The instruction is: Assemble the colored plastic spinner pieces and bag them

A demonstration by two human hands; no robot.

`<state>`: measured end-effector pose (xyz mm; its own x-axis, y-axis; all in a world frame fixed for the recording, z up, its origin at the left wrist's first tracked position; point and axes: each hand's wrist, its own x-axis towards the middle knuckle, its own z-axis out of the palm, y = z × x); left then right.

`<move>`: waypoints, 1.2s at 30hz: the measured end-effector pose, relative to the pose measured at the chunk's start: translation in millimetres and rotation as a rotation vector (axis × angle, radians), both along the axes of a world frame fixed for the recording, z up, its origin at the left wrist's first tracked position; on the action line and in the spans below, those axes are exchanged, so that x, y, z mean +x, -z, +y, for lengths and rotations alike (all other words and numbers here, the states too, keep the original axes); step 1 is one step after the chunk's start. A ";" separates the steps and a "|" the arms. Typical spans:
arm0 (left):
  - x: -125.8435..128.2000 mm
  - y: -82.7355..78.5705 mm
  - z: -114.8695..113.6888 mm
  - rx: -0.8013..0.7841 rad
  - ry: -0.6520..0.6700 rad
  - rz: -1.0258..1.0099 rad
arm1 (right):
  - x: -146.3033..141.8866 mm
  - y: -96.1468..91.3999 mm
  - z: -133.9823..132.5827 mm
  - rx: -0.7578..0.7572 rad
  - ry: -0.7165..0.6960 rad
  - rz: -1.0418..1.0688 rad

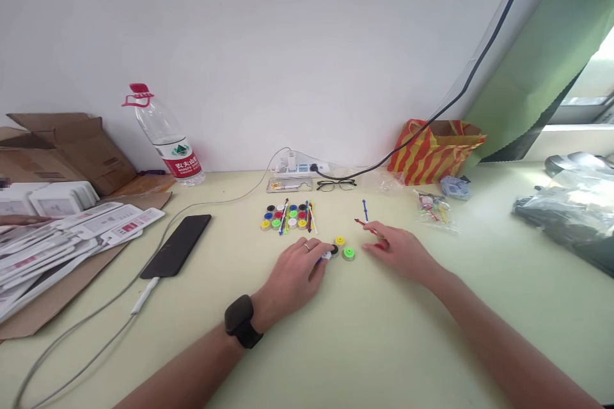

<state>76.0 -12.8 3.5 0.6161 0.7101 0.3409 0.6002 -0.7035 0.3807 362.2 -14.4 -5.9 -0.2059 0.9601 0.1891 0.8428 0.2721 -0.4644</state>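
My left hand [296, 271], with a ring and a black wrist watch, rests on the pale green table [364, 345], its fingers curled and pinched on a small white piece [327, 255] beside a black disc [334, 249]. A yellow disc [339, 241] and a green disc [348, 254] lie just right of it. My right hand [398, 252] lies next to them, its fingertips closed on a thin red stick [361, 223]. A blue stick [365, 209] lies just beyond. Farther back sits a cluster of several coloured discs and sticks [288, 216].
A black phone [176, 245] on a white cable lies left of centre. A water bottle [165, 137], cardboard box [62, 147] and stacked white packets [57, 236] fill the left. A power strip [295, 170], glasses [336, 185], striped bag [432, 150] and plastic bags [570, 211] line the back and right.
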 end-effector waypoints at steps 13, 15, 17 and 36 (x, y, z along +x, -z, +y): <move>0.3 2.7 -0.6 -0.081 -0.018 -0.046 | -25.2 -5.5 -15.5 -0.020 -0.243 0.111; 0.5 2.5 -1.4 -0.099 0.051 -0.073 | -26.1 -6.2 -17.0 -0.053 -0.261 0.142; 0.6 1.3 -2.2 -0.121 0.116 -0.086 | -26.8 -5.5 -18.9 -0.101 -0.306 0.175; 3.8 -4.3 -4.3 -0.061 0.033 -0.040 | -23.9 10.0 -8.6 0.164 -0.112 -0.232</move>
<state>79.9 -17.1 7.9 0.6260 0.7099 0.3227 0.5607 -0.6973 0.4465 338.3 -23.0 -15.9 -0.3643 0.8895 0.2758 0.8817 0.4248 -0.2053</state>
